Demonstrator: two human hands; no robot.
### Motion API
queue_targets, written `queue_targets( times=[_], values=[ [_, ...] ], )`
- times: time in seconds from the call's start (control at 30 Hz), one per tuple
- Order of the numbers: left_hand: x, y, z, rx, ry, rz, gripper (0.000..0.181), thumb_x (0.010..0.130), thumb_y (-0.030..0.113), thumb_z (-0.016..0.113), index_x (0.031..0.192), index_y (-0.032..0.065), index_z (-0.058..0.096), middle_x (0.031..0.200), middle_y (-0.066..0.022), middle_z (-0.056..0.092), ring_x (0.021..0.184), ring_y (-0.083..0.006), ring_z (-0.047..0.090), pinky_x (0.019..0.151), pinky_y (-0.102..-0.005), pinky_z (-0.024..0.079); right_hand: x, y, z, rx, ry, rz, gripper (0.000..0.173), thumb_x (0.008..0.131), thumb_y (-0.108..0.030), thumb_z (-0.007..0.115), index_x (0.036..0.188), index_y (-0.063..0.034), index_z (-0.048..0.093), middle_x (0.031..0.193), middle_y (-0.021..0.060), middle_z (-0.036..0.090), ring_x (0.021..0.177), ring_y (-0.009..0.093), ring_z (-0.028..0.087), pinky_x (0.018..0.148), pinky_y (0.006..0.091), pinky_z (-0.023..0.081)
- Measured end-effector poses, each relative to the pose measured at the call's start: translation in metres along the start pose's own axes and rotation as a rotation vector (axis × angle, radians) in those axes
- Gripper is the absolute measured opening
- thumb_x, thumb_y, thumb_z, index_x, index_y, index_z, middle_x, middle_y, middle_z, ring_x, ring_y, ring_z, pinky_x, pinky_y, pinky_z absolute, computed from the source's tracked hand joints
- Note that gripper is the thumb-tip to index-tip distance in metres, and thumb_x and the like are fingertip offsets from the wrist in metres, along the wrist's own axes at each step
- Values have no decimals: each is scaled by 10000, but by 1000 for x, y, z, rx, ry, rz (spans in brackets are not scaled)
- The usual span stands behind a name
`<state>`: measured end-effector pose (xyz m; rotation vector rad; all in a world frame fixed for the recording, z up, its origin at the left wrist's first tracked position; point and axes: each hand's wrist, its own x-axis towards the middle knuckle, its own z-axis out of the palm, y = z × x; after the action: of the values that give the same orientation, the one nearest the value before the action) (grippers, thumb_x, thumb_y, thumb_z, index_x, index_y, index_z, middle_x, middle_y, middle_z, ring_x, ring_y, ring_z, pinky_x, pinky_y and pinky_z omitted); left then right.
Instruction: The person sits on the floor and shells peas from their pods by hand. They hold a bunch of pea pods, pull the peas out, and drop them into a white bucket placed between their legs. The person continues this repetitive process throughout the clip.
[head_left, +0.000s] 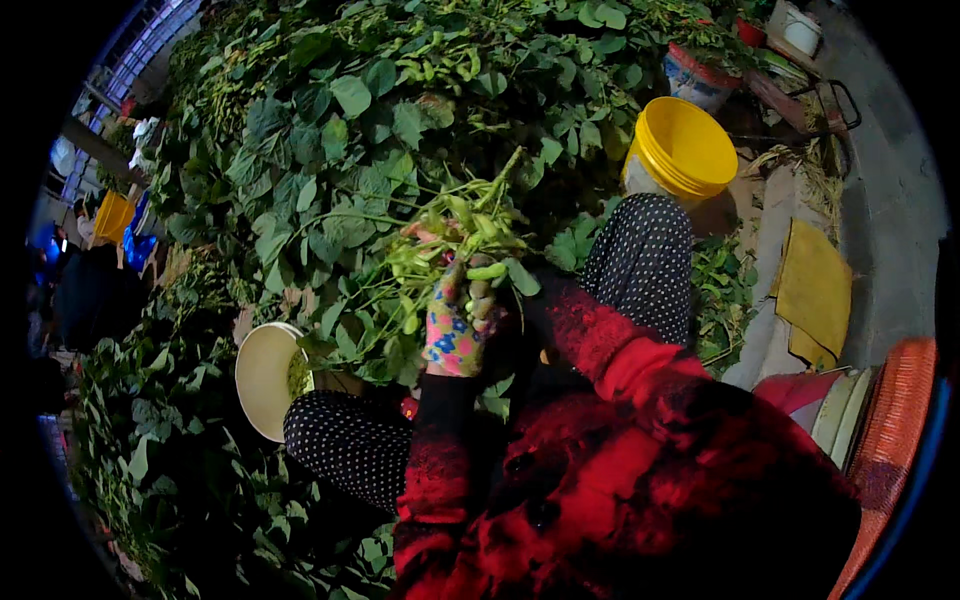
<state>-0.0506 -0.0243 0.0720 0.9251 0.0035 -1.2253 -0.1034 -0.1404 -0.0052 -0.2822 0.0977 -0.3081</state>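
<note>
My left hand (453, 341), in a flower-patterned glove, grips a bunch of green soybean stems (420, 281) above my lap. Plump soybean pods (484, 225) hang thickly on the bunch, and a thick cut stem end sticks up at its top. Close against the left hand, my right hand (482, 300) has its fingers curled at the pods; shadow and pods hide part of it. By my left knee a cream bucket (262, 375) leans with green pods inside. A yellow bucket (694, 150) stands tilted beyond my right knee.
A large heap of leafy soybean plants (337, 150) spreads in front and to the left. At right lie a folded yellow cloth (814, 289) and an orange woven sack (892, 420). A red-rimmed tub (697, 79) stands behind the yellow bucket. An orange-yellow container (112, 216) is far left.
</note>
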Motion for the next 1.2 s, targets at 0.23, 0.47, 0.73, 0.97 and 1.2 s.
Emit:
queue_targets(
  times=[0.23, 0.47, 0.73, 0.97, 1.2],
  values=[
    [17, 24, 2, -78, -136, 97, 245, 880, 261, 436, 988, 54, 513, 655, 39, 481, 473, -51, 410, 391, -164, 307, -22, -41, 23, -964, 457, -211, 234, 795, -119, 527, 995, 1, 538, 668, -11, 533, 476, 44, 447, 378, 176, 336],
    [23, 2, -21, -6, -45, 42, 268, 861, 307, 475, 937, 56, 531, 594, 63, 457, 418, -29, 365, 355, -163, 261, -54, -39, 53, -1091, 511, -291, 210, 835, -182, 518, 937, -11, 585, 633, -37, 500, 456, -1, 390, 366, 135, 261],
    [10, -9, -25, -88, 27, 1, 285, 861, 369, 465, 901, 94, 532, 594, 48, 460, 428, -47, 385, 342, -171, 255, -38, -25, 12, -1593, 298, -551, 195, 729, -169, 638, 796, 3, 575, 574, 88, 504, 543, 110, 490, 510, 291, 395],
    [10, -32, -42, -109, -113, -40, 385, 834, 454, 473, 996, 108, 527, 728, 40, 546, 532, -39, 459, 440, -160, 342, -50, -28, 23, -1525, 346, -565, 138, 683, -58, 653, 765, 10, 566, 634, 4, 520, 620, 66, 461, 580, 220, 402],
    [5, -29, -38, 462, -48, 387, 187, 847, 281, 483, 934, 122, 527, 763, 11, 548, 601, -77, 505, 473, -200, 389, -49, -23, 50, -1661, 377, -576, 188, 642, -124, 676, 692, -13, 533, 586, 58, 475, 540, 114, 450, 520, 258, 392]
  ],
)
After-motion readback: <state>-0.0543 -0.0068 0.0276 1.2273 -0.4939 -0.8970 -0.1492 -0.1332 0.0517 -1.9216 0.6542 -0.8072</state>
